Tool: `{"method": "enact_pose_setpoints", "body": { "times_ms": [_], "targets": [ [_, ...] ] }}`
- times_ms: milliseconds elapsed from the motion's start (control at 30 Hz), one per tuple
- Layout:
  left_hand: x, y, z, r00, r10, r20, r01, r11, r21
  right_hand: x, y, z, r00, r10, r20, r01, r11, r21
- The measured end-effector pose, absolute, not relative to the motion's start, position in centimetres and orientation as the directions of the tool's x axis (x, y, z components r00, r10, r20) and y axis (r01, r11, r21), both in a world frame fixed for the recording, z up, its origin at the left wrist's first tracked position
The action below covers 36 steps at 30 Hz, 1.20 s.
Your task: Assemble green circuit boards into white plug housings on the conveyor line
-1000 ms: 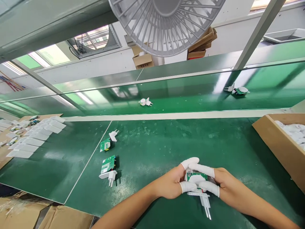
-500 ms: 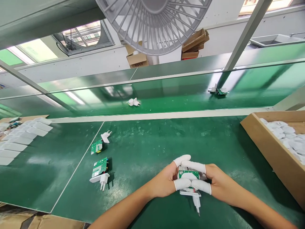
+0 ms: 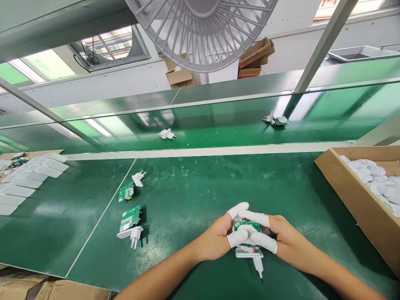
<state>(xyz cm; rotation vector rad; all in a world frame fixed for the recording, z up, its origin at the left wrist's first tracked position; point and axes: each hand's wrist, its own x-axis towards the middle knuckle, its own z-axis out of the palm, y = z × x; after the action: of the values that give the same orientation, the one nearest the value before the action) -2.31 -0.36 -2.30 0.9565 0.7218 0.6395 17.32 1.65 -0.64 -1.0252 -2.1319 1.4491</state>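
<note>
Circuit board (image 3: 246,227), light, stiff and probably brittle, best taken by its edges, is pinched narrowly there between the left hand (image 3: 214,241) and right hand (image 3: 290,238) above the green workbench (image 3: 193,200).

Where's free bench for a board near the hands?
Widest: green mat above the left hand and right hand, between the upper board, lower board and cardboard box, below the cream rail. Crowded: around the held board, and far left at the white casings.
</note>
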Motion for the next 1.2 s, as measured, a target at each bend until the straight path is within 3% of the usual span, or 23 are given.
{"method": "enact_pose_setpoints", "body": {
  "times_ms": [233,500,1000,1200],
  "targets": [
    [-1.9,-0.4,-2.2,0.543,0.779,-0.314,-0.164,0.465,0.87,17.3,1.6,-0.8,-0.681,0.732,-0.015,0.347,0.304,-0.887],
    [-2.1,-0.5,-2.0,0.555,0.78,-0.291,-0.089,0.403,0.911,17.4,1.6,-0.5,-0.697,0.714,-0.059,0.279,0.194,-0.94],
    [-2.0,-0.2,-2.2,0.53,0.795,-0.296,-0.134,0.423,0.896,17.9,1.7,-0.2,-0.661,0.723,-0.203,0.416,0.128,-0.9],
    [-1.9,-0.1,-2.2,0.465,0.827,-0.316,-0.088,0.398,0.913,17.0,1.5,-1.1,-0.648,0.741,-0.175,0.365,0.1,-0.926]
  ]
}}
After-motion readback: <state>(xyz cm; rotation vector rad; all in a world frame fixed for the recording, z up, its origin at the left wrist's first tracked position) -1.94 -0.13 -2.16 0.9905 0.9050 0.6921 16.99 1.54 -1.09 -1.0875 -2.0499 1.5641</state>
